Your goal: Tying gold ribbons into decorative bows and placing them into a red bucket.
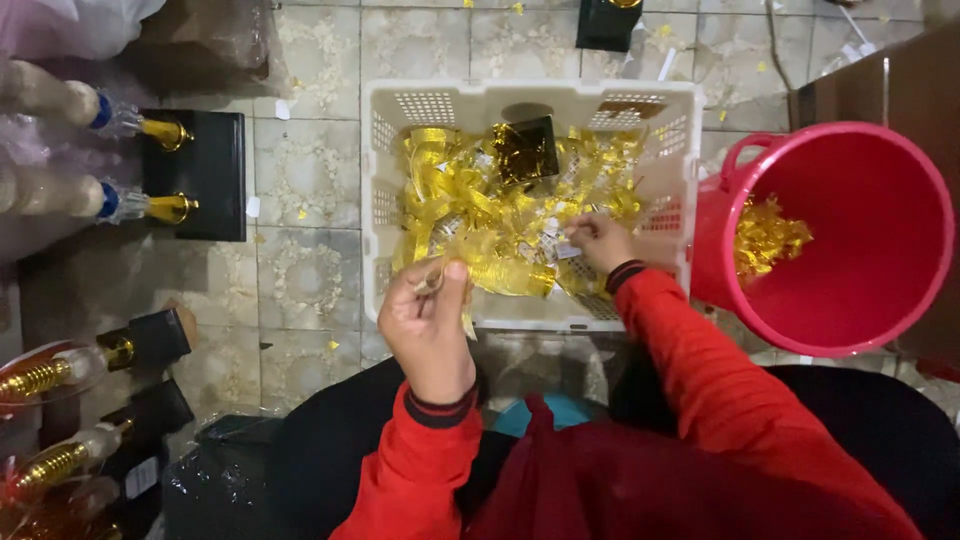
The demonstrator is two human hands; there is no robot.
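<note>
A white plastic crate [385,120] on the tiled floor holds a heap of shiny gold pieces [480,215] and a small black block [527,148]. My left hand [428,325], in a red sleeve, is at the crate's near edge and pinches a small gold piece [432,280] between thumb and fingers. My right hand [600,242] reaches into the crate's right side, fingers closed on a small pale and gold piece in the heap.
A red bucket [840,300] with gold scraps inside stands right of the crate. Gold trophies on black bases [195,170] lie at the left, more wrapped ones [60,375] at lower left. Gold bits litter the tiles. Dark wooden furniture [900,80] is at upper right.
</note>
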